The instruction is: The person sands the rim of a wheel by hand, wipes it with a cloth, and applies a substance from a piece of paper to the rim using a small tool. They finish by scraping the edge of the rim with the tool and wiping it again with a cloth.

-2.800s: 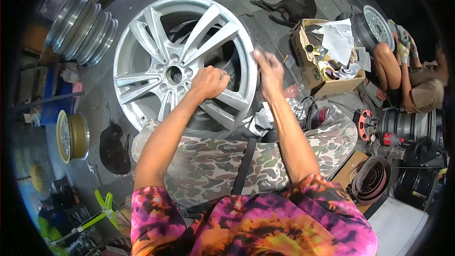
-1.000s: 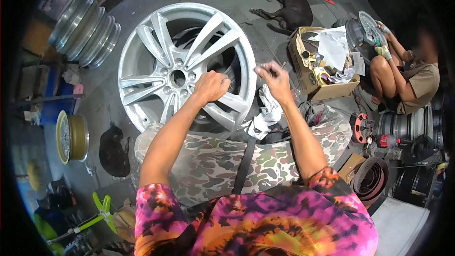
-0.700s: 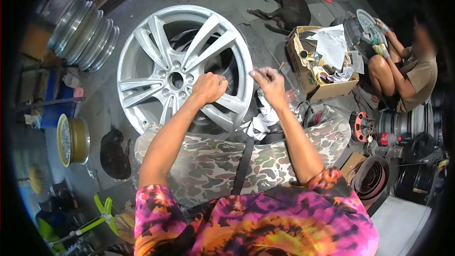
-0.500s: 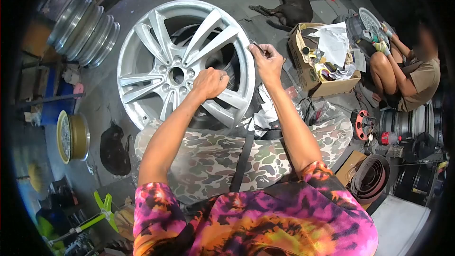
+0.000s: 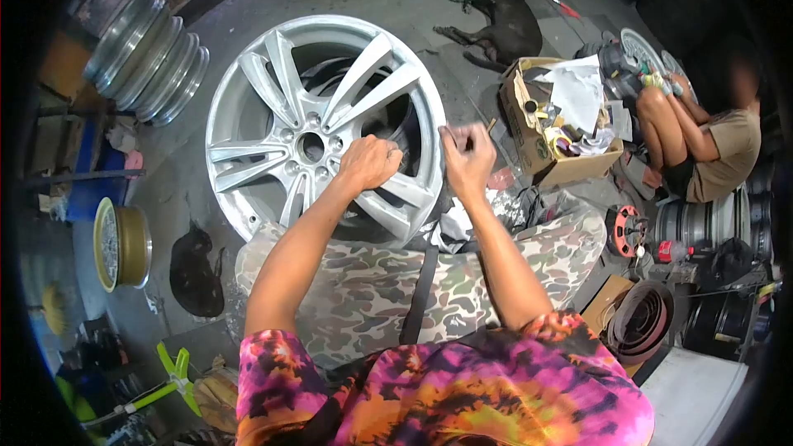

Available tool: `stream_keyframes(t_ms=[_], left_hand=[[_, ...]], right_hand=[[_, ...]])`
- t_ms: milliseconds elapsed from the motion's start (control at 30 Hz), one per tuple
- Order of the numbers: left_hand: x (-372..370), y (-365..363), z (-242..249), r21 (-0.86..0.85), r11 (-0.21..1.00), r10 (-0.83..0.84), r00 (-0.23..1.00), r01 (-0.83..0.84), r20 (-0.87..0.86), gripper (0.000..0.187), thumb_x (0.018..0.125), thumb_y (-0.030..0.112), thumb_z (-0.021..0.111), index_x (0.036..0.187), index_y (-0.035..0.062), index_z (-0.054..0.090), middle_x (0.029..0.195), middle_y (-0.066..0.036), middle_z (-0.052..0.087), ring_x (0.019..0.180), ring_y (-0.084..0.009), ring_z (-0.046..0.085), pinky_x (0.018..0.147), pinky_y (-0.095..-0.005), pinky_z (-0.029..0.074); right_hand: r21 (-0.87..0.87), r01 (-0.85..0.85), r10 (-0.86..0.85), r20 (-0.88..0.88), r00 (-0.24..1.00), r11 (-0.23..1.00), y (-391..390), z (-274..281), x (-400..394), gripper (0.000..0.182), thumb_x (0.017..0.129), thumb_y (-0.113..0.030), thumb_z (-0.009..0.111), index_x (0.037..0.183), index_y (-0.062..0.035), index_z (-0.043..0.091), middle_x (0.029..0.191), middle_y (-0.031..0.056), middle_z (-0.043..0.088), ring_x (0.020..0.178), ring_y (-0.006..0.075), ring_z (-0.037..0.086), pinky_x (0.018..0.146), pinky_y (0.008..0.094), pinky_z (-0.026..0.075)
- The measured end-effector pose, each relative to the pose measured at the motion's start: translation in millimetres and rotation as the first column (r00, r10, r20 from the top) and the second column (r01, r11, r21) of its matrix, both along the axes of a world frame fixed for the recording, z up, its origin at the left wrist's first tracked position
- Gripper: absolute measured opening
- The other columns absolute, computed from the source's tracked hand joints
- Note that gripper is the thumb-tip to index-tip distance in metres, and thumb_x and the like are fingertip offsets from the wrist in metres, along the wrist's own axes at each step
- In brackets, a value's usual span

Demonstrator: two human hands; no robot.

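Observation:
A silver alloy wheel rim (image 5: 216,116) with paired spokes lies tilted in front of my knees, its face toward me. My left hand (image 5: 369,163) is closed around a spoke at the lower right of the hub, fingers curled over its edge. At the rim's right outer lip is my right hand (image 5: 469,157), thumb and fingers pinched together against the edge. It holds a small thin piece that looks like sandpaper, mostly hidden; a brownish edge (image 5: 491,125) sticks out beside the fingers. Crumpled white cloth or paper (image 5: 453,227) lies below that hand.
A cardboard box (image 5: 570,163) of scraps stands to the right, near a seated person (image 5: 719,140) by another wheel. A black dog (image 5: 504,25) lies behind it; a dark animal (image 5: 197,272) lies left. Stacked rims (image 5: 149,58), a gold rim (image 5: 124,244) and abrasive belts (image 5: 640,322) surround me.
My right hand has slid down along the rim's outer lip, its fingers curling further. The left hand keeps its hold on the spoke. The whole view has shifted slightly.

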State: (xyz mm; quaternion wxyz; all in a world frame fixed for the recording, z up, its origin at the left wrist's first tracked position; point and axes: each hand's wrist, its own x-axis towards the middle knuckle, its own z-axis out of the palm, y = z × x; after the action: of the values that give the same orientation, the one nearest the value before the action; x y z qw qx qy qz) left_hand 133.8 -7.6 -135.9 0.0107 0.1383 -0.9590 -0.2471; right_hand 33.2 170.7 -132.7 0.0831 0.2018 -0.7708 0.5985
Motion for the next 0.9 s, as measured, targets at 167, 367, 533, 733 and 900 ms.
stream_keyframes(t_ms=[167, 367, 533, 733, 900], left_hand=[[2.8, 0.8, -10.9, -0.009, 1.000, -0.006, 1.000, 0.005, -0.013, 0.036, 0.089, 0.030, 0.053, 0.090, 0.0036, 0.078, 0.087, -0.029, 0.070, 0.084, -0.0494, 0.069, 0.084, -0.0555, 0.055], [-0.6, 2.9, -2.7, -0.014, 1.000, 0.002, 1.000, -0.002, 0.008, 0.035, 0.090, 0.029, 0.053, 0.090, 0.0049, 0.078, 0.087, -0.029, 0.070, 0.085, -0.0498, 0.068, 0.084, -0.0559, 0.054], [-1.4, 0.9, -6.0, -0.034, 0.999, 0.004, 1.000, -0.005, -0.017, 0.035, 0.090, 0.028, 0.053, 0.091, 0.0040, 0.078, 0.086, -0.030, 0.070, 0.084, -0.0502, 0.068, 0.085, -0.0554, 0.054], [-2.7, 0.4, -6.1, -0.054, 0.998, -0.030, 0.998, 0.027, -0.046, 0.034, 0.091, 0.026, 0.051, 0.082, 0.0027, 0.074, 0.083, -0.029, 0.069, 0.082, -0.0503, 0.066, 0.080, -0.0570, 0.053], [-2.5, -2.2, -12.8, -0.048, 0.996, -0.085, 0.987, 0.079, -0.139, 0.033, 0.092, 0.024, 0.049, 0.081, 0.0008, 0.070, 0.082, -0.029, 0.067, 0.080, -0.0503, 0.065, 0.076, -0.0572, 0.051]], right_hand=[[-0.036, 0.016, -0.020, -0.092, 0.996, 0.999, -21.2, 5.4, -20.3, 0.026, 0.083, -0.015, 0.084, 0.080, 0.0009, 0.064, 0.076, 0.0128, 0.063, 0.064, 0.0229, 0.060, 0.063, 0.0363, 0.048], [-0.151, -0.038, 0.060, 0.145, 0.988, 0.988, -12.1, -16.8, -22.8, 0.029, 0.085, -0.023, 0.084, 0.080, 0.0006, 0.068, 0.072, 0.0056, 0.064, 0.066, 0.0109, 0.053, 0.063, 0.0311, 0.046], [-0.400, -0.108, 0.306, 0.473, 0.827, 0.910, -36.5, -9.6, -49.1, 0.030, 0.087, -0.029, 0.085, 0.087, -0.0019, 0.073, 0.080, 0.0005, 0.068, 0.074, 0.0089, 0.056, 0.068, 0.0282, 0.046], [-0.336, -0.195, 0.340, 0.453, 0.824, 0.921, -18.0, -10.0, -53.0, 0.031, 0.085, -0.030, 0.086, 0.083, -0.0032, 0.072, 0.079, -0.0029, 0.064, 0.074, 0.0058, 0.052, 0.064, 0.0255, 0.042], [-0.054, -0.429, 0.424, 0.299, 0.855, 0.902, -1.8, -13.6, -78.2, 0.038, 0.082, -0.040, 0.086, 0.082, -0.0043, 0.074, 0.073, -0.0024, 0.062, 0.072, 0.0086, 0.052, 0.064, 0.0298, 0.043]])
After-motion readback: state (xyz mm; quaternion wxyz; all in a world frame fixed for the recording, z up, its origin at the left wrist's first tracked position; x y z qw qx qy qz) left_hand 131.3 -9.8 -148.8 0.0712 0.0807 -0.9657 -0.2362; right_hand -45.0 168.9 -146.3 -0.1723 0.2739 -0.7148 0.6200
